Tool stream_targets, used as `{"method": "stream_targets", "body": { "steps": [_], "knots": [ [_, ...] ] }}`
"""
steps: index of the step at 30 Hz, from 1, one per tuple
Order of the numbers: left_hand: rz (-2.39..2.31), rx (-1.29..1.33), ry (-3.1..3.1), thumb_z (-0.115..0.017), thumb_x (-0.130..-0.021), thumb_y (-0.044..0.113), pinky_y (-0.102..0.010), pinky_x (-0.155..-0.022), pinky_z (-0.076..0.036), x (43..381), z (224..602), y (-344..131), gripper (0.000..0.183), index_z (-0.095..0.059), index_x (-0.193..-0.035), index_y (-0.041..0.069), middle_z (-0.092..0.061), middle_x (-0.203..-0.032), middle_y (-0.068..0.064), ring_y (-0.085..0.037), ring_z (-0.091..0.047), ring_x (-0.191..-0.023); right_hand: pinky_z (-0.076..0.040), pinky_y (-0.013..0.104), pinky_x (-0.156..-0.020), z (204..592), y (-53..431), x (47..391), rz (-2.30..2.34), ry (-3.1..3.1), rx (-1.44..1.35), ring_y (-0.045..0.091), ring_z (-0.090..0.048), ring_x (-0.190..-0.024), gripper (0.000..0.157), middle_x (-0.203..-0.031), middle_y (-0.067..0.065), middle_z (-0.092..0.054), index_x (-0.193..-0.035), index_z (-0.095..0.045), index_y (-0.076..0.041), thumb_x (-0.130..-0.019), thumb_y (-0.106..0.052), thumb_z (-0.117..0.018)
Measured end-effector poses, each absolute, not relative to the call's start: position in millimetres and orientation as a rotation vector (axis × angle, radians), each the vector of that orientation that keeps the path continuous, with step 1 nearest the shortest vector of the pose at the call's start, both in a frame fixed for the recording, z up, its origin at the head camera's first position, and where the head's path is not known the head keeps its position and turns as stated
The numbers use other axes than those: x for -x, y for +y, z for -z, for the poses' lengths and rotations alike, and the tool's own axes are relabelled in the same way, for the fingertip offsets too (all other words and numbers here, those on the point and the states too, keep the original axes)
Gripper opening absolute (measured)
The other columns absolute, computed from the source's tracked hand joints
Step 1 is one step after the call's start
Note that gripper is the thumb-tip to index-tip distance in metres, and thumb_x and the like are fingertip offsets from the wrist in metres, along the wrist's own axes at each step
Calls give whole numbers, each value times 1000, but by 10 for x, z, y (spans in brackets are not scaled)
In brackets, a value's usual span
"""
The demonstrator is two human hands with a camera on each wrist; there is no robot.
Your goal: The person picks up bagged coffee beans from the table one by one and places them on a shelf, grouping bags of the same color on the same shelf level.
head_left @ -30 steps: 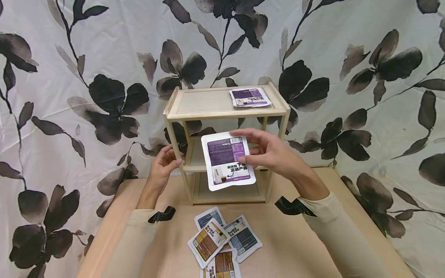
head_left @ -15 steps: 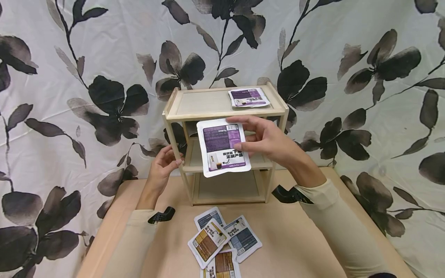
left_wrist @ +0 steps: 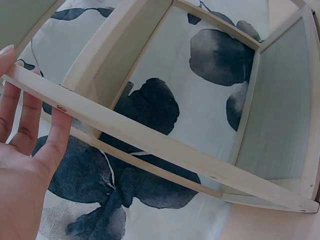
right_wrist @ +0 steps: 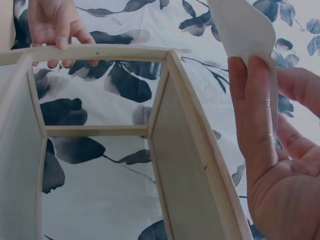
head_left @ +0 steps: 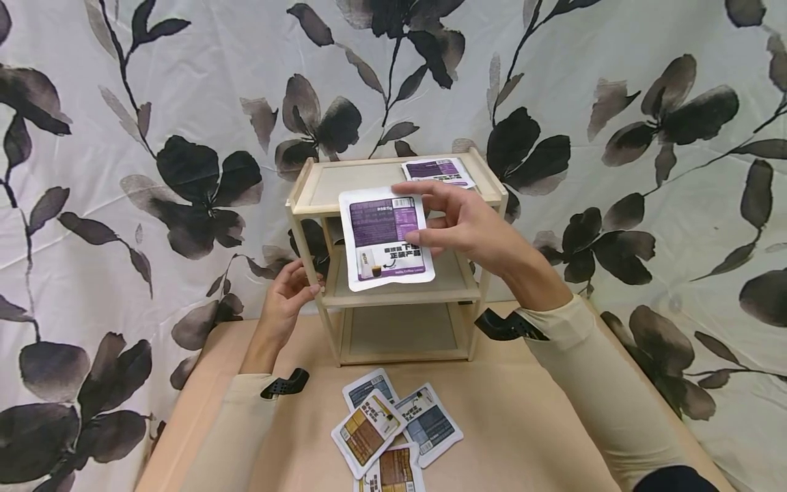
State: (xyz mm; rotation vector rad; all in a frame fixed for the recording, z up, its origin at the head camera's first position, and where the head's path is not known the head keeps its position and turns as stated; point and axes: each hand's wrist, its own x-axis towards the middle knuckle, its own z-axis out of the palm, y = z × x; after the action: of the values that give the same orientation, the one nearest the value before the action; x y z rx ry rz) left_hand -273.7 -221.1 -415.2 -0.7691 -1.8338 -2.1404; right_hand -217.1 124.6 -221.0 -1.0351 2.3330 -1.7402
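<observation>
My right hand [head_left: 476,229] pinches a white flat pouch with a purple label [head_left: 381,222] by its right edge, thumb on the front. The pouch is nearly upright in front of a three-tier wooden shelf rack [head_left: 402,298], overlapping the front of its top tier. In the right wrist view, only part of the held pouch's plain white back [right_wrist: 245,27] appears above the fingers. My left hand [head_left: 284,301] grips the rack's left front post; the left wrist view has its fingers [left_wrist: 52,142] behind that post [left_wrist: 125,131]. Another purple pouch [head_left: 439,169] lies on the top tier's right side, partly hidden.
Several pouches lie overlapping on the table before the rack: a brown-labelled pouch [head_left: 369,437] on top, a blue-labelled pouch [head_left: 432,429] to the right, others beneath. A floral cloth [head_left: 203,89] hangs behind the table [head_left: 522,424].
My right hand has raised the purple pouch and shifted it slightly left, from before the middle tier up to the top tier's front edge. The left hand keeps its place on the post.
</observation>
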Motion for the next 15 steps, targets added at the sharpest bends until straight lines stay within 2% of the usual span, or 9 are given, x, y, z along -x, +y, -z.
{"method": "stream_targets", "body": {
  "steps": [3, 7, 13, 15],
  "knots": [
    [2146, 766, -1835, -61, -94, -13, -28, -90, -56, 2731, 4152, -2213, 54, -45, -144, -3, -64, -115, -19, -22, -66, -103, -61, 34, -70, 2158, 1240, 2201, 1755, 2321, 1043, 30, -70, -99, 69, -132, 13, -62, -151, -48, -19, -90, -4, -75],
    [2141, 765, -1846, -61, -94, -12, -27, -89, -55, 2731, 4150, -2219, 53, -43, -144, -6, -66, -114, -14, -23, -66, -104, -62, 35, -71, 2079, 1223, 2261, 1774, 2327, 1035, 31, -70, -98, 67, -128, 14, -62, -150, -49, -20, -90, -4, -76],
    [2152, 762, -1842, -62, -94, -11, -28, -89, -55, 2725, 4143, -2224, 51, -53, -141, 5, -65, -114, -18, -17, -67, -102, -62, 38, -74, 1988, 1191, 2373, 1797, 2323, 1032, 33, -69, -101, 65, -126, 16, -61, -149, -50, -19, -91, -3, -75],
    [2151, 759, -1845, -62, -94, -11, -28, -88, -55, 2721, 4140, -2224, 51, -52, -142, 4, -64, -115, -20, -17, -67, -102, -62, 38, -76, 1965, 1183, 2402, 1800, 2330, 1035, 33, -70, -101, 65, -127, 15, -62, -149, -50, -18, -91, -3, -74]
  ]
}}
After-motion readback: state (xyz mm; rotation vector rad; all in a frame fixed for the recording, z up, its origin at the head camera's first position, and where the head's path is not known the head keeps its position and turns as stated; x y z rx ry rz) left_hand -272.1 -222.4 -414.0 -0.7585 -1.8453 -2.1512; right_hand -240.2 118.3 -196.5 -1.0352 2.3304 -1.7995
